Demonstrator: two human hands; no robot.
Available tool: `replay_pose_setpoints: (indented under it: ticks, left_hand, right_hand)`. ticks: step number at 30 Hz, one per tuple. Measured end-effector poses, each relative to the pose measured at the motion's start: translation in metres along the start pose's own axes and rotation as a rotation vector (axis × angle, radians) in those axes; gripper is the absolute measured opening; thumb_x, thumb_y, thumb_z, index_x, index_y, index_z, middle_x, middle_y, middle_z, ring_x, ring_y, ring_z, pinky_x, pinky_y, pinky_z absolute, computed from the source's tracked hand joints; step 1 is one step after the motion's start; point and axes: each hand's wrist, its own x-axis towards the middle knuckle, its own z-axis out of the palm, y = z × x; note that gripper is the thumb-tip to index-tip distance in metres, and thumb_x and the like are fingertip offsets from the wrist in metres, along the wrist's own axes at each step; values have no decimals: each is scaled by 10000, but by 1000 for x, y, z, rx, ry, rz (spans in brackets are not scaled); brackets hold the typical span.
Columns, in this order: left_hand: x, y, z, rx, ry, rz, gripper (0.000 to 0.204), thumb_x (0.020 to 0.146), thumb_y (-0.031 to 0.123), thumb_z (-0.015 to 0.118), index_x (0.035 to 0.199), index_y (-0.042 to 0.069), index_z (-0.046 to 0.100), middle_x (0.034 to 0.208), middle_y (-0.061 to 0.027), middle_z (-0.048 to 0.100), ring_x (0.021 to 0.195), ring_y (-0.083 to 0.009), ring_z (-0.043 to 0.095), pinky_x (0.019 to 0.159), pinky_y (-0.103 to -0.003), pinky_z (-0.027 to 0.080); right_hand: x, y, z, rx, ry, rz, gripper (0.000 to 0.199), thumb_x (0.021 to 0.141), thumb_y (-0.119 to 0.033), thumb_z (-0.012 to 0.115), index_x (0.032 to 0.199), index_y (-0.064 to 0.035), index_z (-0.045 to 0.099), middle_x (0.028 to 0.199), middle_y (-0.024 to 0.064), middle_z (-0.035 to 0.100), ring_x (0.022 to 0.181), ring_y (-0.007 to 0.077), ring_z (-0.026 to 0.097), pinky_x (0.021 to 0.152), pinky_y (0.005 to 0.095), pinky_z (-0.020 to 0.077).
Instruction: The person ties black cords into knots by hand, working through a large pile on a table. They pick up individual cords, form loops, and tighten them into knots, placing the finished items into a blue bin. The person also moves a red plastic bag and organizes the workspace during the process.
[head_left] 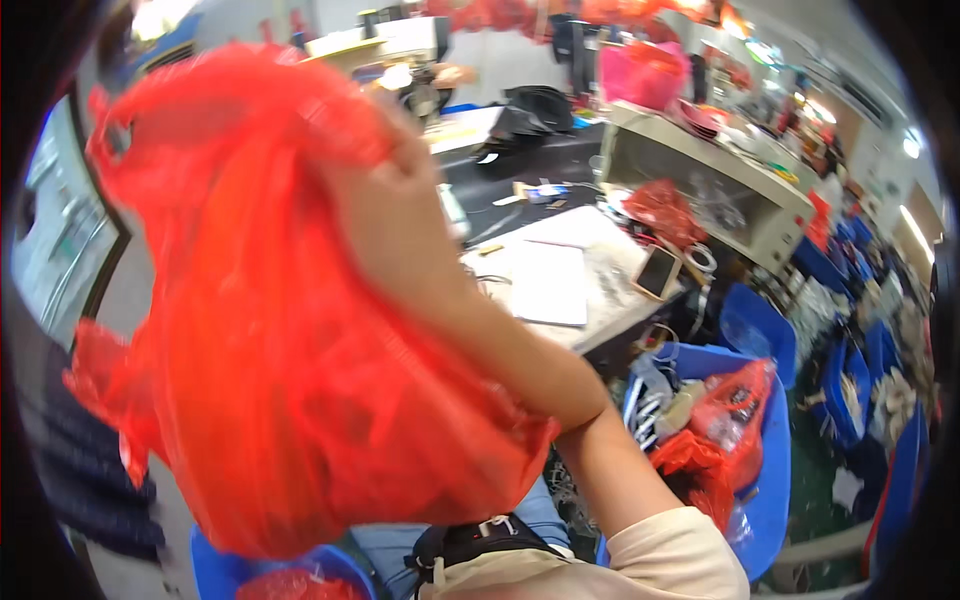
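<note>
A large red plastic bag (pixel 270 330), bulging and slightly see-through, fills the left half of the head view. My right arm reaches up from the lower right, bent at the elbow. Near the bag's top, my right hand (pixel 400 165) is closed on it; motion blurs the fingers. What the bag holds cannot be made out. My left hand does not show. The bag hangs raised in front of me, above a blue tub (pixel 350 570) that has more red plastic inside.
A worktable (pixel 620 325) carries a white sheet (pixel 550 285) and a phone (pixel 657 270). Beside it, a blue bin (pixel 765 490) holds red bags. Behind are a sewing machine (pixel 420 90), black material (pixel 535 112) and an open-fronted box (pixel 720 165). More blue bins stand at right.
</note>
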Motion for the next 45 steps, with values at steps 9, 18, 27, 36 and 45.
replay_pose_setpoints:
  ticks: [9,18,27,36,45]
  left_hand:
    - [27,-34,92,114,-283,-47,409,907,295,474,1198,8,492,1212,-185,498,1112,-311,484,928,-413,387]
    - [39,-68,98,267,-257,-134,399,907,305,464,1174,12,508,1194,-191,512,1099,-319,495,914,-418,396]
    - [39,-92,92,499,-70,-258,391,908,315,454,1151,16,523,1175,-197,525,1086,-326,507,900,-423,406]
    - [30,-125,90,595,29,-410,387,909,325,445,1127,20,539,1157,-203,539,1072,-334,518,885,-428,416]
    - [31,-140,84,656,2,-418,386,909,335,435,1104,24,555,1138,-209,552,1059,-342,529,871,-433,425]
  right_hand:
    - [23,-104,-179,-382,19,-292,209,850,30,450,990,9,603,754,7,580,657,67,504,598,198,393]
    - [51,-144,-338,-1089,382,-409,262,800,-47,532,1038,1,631,783,-9,614,714,53,521,650,205,431]
    - [160,-52,-512,-1647,825,-748,277,736,-210,582,931,-15,604,845,172,651,768,315,623,669,407,478]
    - [107,65,-719,-1817,827,474,424,857,-341,503,1114,-10,568,1124,222,575,1037,371,550,878,447,421]
    - [-54,114,-499,-1790,332,267,855,787,-447,650,1407,-45,220,1361,333,274,1286,415,299,1038,447,267]
